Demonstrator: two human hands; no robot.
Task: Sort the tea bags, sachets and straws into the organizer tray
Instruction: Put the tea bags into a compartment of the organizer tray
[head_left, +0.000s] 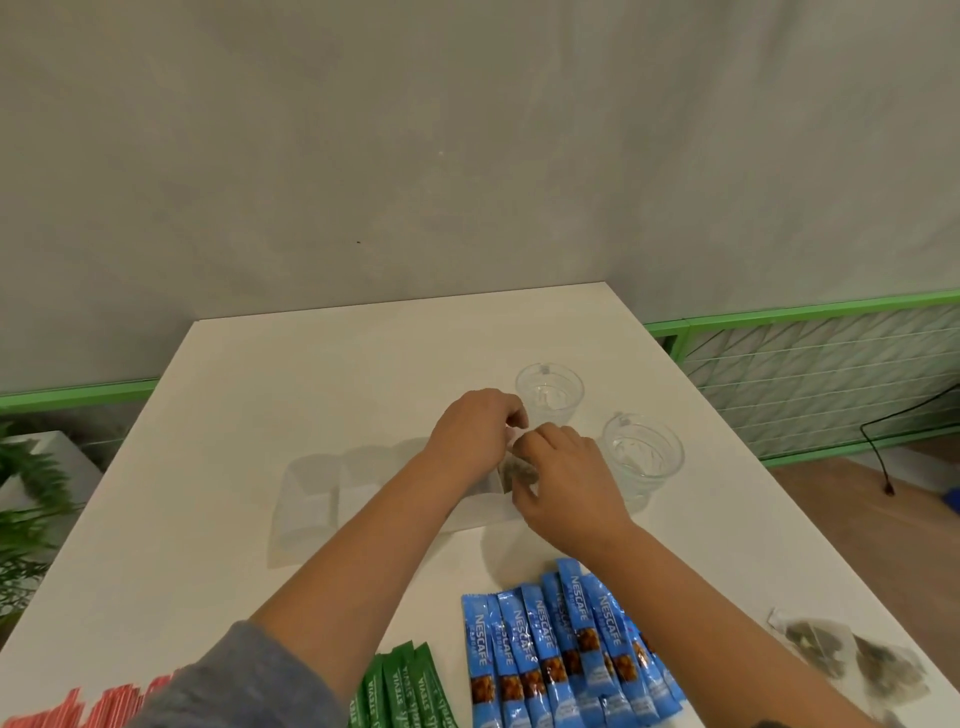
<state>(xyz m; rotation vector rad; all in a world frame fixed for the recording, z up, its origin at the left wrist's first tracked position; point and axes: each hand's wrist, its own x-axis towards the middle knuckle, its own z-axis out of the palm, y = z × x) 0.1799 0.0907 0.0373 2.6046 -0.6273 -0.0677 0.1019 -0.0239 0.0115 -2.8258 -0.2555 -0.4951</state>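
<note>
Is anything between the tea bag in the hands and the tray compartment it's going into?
Nothing visible. Both hands, left and right, hold the greenish paper tea bag right over the rightmost compartment of the translucent white organizer tray; the two clear glass cups stand beyond it.

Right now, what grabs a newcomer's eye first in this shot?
Both hands meet mid-table over the right end of the white organizer tray, the left hand and right hand handling a tea bag together. Next, the bright blue Nescafe sachets fanned along the near edge, with green stevia sticks to their left. Two clear glass cups stand right of the hands.
</note>
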